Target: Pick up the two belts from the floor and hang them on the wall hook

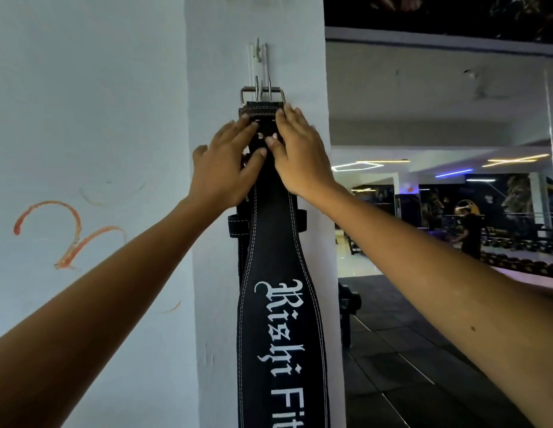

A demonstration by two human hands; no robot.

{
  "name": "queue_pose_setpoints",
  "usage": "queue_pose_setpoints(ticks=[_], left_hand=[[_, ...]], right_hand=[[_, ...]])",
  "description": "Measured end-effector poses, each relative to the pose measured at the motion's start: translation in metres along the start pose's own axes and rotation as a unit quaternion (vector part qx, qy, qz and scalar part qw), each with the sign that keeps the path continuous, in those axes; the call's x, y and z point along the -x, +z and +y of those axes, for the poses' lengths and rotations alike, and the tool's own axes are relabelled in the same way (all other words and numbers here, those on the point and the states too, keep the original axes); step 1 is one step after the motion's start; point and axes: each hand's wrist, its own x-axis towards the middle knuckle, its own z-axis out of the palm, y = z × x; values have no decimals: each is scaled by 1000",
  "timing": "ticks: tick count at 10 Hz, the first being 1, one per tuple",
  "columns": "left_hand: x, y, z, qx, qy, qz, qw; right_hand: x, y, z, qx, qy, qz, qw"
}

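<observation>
A wide black leather belt (278, 304) with white stitching and white lettering hangs down the white pillar. Its steel buckle (262, 94) sits just below the white wall hook (258, 54), its two prongs pointing up. Behind it a second black belt (238, 225) shows only as edges and a loop at the left and right. My left hand (224, 165) grips the belts' upper part from the left, thumb across the front. My right hand (300, 152) lies on the front belt's top end, fingers spread, thumb on the punched holes.
The white pillar (216, 273) stands beside a white wall with orange marks (68, 233) on the left. To the right a dark-floored gym (408, 350) opens, with dumbbell racks, a mirror and a person in black (471, 233) far off.
</observation>
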Motion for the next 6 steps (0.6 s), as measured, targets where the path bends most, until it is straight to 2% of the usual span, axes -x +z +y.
queue_pose_setpoints(ticks=[1,3,4,6], left_hand=[[23,-2,10,-59,10,-42,997],[70,-21,43,-93,-2,-61,994],[89,-40,64,-99,-21,-70,992],[127,-81,110,-68,-60,-27,995]], right_hand=[[22,-5,-4,0,-9,-7,1000],[84,-19,-12,-5,-42,-38,998],[109,-36,-18,-27,-31,-54,998],[161,-69,-32,-92,-17,-42,995]])
